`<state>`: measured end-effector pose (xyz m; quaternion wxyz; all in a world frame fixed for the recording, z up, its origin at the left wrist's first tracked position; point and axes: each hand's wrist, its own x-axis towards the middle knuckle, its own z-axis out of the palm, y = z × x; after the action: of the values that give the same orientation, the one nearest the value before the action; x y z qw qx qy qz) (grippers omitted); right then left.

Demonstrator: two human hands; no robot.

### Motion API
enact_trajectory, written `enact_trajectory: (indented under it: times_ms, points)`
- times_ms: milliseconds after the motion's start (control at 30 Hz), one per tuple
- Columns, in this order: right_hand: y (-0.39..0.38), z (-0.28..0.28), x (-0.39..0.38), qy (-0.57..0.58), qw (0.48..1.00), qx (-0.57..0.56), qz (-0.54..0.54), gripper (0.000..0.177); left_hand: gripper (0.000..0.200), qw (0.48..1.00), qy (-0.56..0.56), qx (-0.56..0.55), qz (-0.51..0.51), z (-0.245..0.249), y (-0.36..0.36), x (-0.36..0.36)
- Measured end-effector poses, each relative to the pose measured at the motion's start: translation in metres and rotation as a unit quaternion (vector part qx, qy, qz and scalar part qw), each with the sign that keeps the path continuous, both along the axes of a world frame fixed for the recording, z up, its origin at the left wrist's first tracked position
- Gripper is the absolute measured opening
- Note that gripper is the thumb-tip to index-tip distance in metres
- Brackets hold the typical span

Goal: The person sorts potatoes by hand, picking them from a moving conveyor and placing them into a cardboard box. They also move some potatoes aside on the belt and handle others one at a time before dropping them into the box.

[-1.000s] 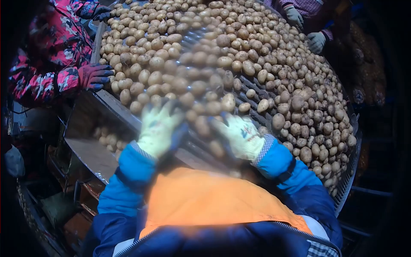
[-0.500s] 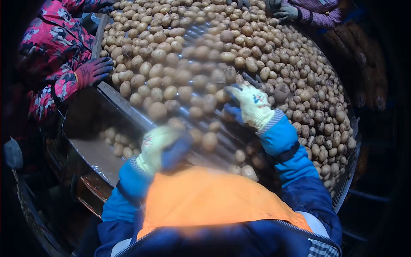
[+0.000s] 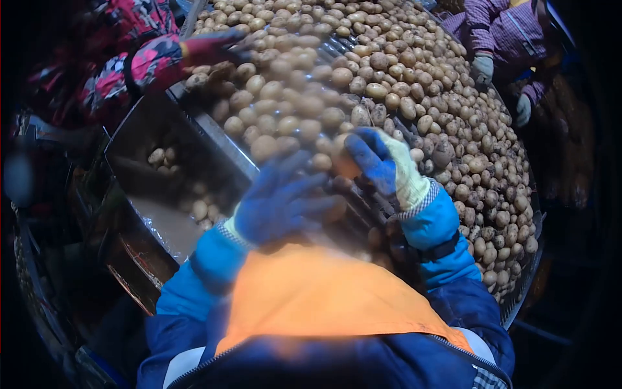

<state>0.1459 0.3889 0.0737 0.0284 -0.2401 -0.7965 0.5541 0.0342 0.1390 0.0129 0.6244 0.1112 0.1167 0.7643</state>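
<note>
Shadow swallows the edges around the slatted bed [image 3: 526, 290], where potatoes [image 3: 424, 123] lie heaped ahead and to my right, the middle ones smeared by blur. My left hand [image 3: 278, 201], blurred too, has its fingers spread over the near side. My right hand [image 3: 385, 162] curls beside a hazy potato [image 3: 345, 166]; whether I'm pinching it, I cannot tell. A co-worker's gloved hand [image 3: 214, 48] is indistinct.

Shines bright on potatoes [image 3: 425, 124], upper right; falls to black at corners. Bows along edges. Hazes mid-frame. Smears left hand [image 3: 277, 204], centre-left; glints off slats [image 3: 335, 46], upper centre.
</note>
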Motion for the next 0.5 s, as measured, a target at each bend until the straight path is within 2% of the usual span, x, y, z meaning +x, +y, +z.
enact_trajectory:
  times_ms: [33,100,133,167,200,267,300,333,400,433,467,500]
  points:
    - [-0.014,0.011,-0.004,0.027,0.999,0.0,0.024,0.037,0.071,0.997,-0.066,-0.008,0.024,-0.002,0.002,0.003]
    - [-0.016,-0.001,-0.019,0.026,0.997,0.054,0.041,0.043,0.063,0.982,-0.162,-0.096,0.021,0.012,0.005,-0.008]
    - [-0.021,-0.004,-0.026,0.018,0.994,0.087,0.056,0.044,0.062,0.988,0.023,-0.114,0.098,0.012,-0.001,-0.007]
    - [-0.026,-0.005,-0.033,0.01,0.99,0.121,0.07,0.045,0.062,0.954,0.207,-0.131,0.172,0.011,-0.01,-0.005]
    - [-0.032,-0.006,-0.041,0.003,0.984,0.154,0.084,0.047,0.058,0.915,0.292,-0.16,0.227,0.006,-0.022,-0.007]
    - [-0.036,-0.016,-0.057,0.071,0.933,0.283,0.21,0.049,0.055,0.926,0.042,-0.293,0.233,-0.006,-0.05,-0.018]
    - [-0.046,-0.013,-0.066,0.047,0.899,0.346,0.264,0.052,0.054,0.906,-0.064,-0.335,0.249,-0.007,-0.063,-0.023]
    - [-0.053,-0.024,-0.079,0.043,0.885,0.368,0.282,0.053,0.055,0.911,-0.141,-0.31,0.233,0.01,-0.071,-0.031]
    - [-0.063,-0.051,-0.096,0.034,0.862,0.406,0.302,0.055,0.053,0.878,-0.062,-0.366,0.302,0.005,-0.091,-0.043]
    - [-0.066,-0.056,-0.104,0.034,0.853,0.417,0.313,0.055,0.051,0.88,0.003,-0.322,0.348,0.003,-0.103,-0.041]
    - [-0.063,-0.059,-0.111,0.04,0.849,0.414,0.326,0.056,0.052,0.825,0.122,-0.407,0.373,0.0,-0.108,-0.04]
    - [-0.062,-0.058,-0.114,0.044,0.846,0.411,0.337,0.057,0.054,0.744,0.228,-0.5,0.381,0.001,-0.112,-0.039]
